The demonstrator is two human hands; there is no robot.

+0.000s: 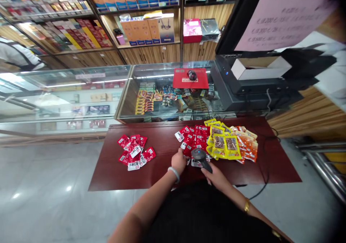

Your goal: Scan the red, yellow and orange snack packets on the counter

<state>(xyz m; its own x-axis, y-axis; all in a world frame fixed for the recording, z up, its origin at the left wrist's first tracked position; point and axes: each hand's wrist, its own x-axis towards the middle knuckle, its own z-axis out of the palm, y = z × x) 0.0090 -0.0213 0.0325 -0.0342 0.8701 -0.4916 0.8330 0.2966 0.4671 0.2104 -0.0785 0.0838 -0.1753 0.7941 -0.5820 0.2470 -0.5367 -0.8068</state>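
My right hand grips a dark handheld barcode scanner, its head pointing down at the red packets. My left hand, with a pale bangle on the wrist, has its fingers on a red snack packet at the near edge of a heap of red packets. Next to that heap lie yellow packets and orange packets. A separate small pile of red packets lies to the left on the dark red table.
A black cable runs over the table's right side and off its front edge. Behind the table stands a glass counter with a red mouse pad and mouse, plus a monitor and till. Shelves of boxes line the back wall.
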